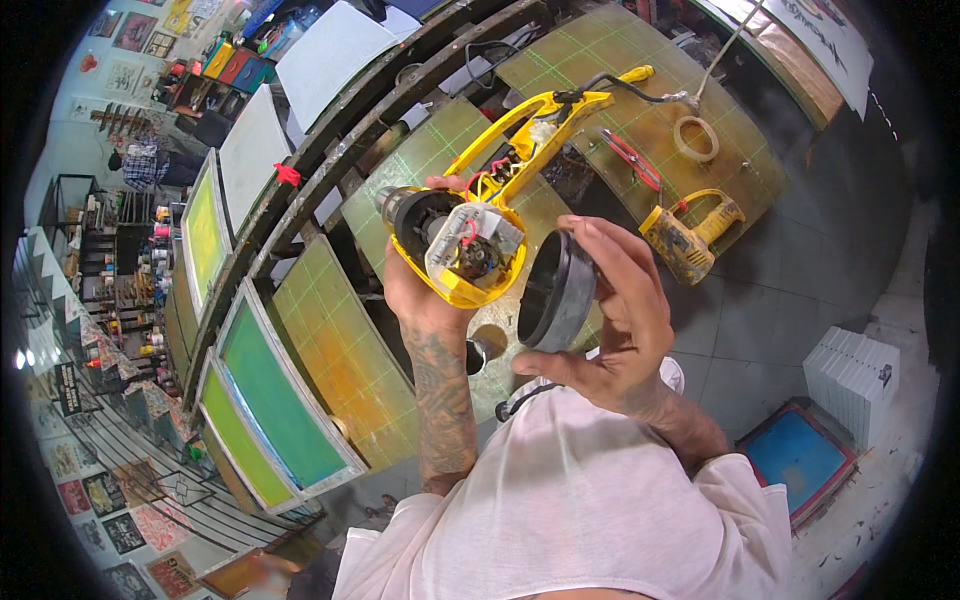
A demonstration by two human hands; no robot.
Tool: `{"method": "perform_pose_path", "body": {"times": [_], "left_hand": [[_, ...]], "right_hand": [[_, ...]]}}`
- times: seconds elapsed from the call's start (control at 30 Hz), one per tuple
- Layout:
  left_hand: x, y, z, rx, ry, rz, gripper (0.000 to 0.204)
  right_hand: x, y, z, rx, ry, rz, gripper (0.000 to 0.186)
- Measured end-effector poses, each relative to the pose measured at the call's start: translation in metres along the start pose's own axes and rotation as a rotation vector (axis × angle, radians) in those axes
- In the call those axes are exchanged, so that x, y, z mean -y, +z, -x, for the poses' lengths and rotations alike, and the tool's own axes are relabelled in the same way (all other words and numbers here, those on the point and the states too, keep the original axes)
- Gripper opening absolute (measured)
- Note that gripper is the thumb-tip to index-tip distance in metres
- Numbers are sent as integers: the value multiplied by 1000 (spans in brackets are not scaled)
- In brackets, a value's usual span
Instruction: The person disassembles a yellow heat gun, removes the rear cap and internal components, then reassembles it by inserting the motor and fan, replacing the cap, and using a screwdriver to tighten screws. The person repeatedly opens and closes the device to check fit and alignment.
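Observation:
My left hand [418,285] is wrapped round the body of a yellow heat gun [462,290], its casing opened up. A silver nozzle [388,205] sticks out at its left. Red and white wires show inside, by a pale motor housing [480,240], and the handle [560,130] points away to the upper right with a dark cord [630,88] at its end. Between thumb and fingers, my right hand [632,325] grips a black round cap [560,290], just right of the heat gun and apart from it.
On the gridded boards at right lie a loose yellow casing half [692,235], a red-handled tool [632,160] and a pale ring [695,138]. Framed green screens [280,380] stand at left. A blue framed screen [797,455] and a white stack [850,380] are at lower right.

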State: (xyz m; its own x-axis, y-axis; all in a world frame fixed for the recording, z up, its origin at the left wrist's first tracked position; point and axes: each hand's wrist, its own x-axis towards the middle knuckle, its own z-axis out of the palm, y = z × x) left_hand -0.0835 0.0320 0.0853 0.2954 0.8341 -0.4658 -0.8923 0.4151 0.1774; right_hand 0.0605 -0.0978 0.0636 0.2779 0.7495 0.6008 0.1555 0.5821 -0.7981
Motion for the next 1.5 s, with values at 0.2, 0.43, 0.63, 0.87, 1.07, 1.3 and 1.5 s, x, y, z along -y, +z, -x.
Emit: {"method": "perform_pose_path", "body": {"times": [0.2, 0.43, 0.63, 0.87, 1.07, 1.3, 1.5], "left_hand": [[-7, -18, -2, 519, -38, -50, 47], [1, -11, 12, 456, 108, -24, 54], [13, -3, 20, 497, 156, -36, 65], [21, 6, 22, 517, 176, -80, 68], [24, 12, 24, 504, 170, -83, 68], [26, 17, 27, 486, 177, -147, 67], [34, 16, 28, 452, 241, -185, 68]], "right_hand": [[-1, 5, -6, -109, -72, 97, 90], [2, 8, -4, -114, -27, 82, 90], [0, 3, 1, -61, -1, 56, 89], [-2, 1, 5, -115, 42, -68, 87], [4, -7, 2, -72, 94, -100, 90], [-4, -12, 2, -66, 63, -101, 92], [-5, -14, 5, -93, 56, -61, 97]]}}
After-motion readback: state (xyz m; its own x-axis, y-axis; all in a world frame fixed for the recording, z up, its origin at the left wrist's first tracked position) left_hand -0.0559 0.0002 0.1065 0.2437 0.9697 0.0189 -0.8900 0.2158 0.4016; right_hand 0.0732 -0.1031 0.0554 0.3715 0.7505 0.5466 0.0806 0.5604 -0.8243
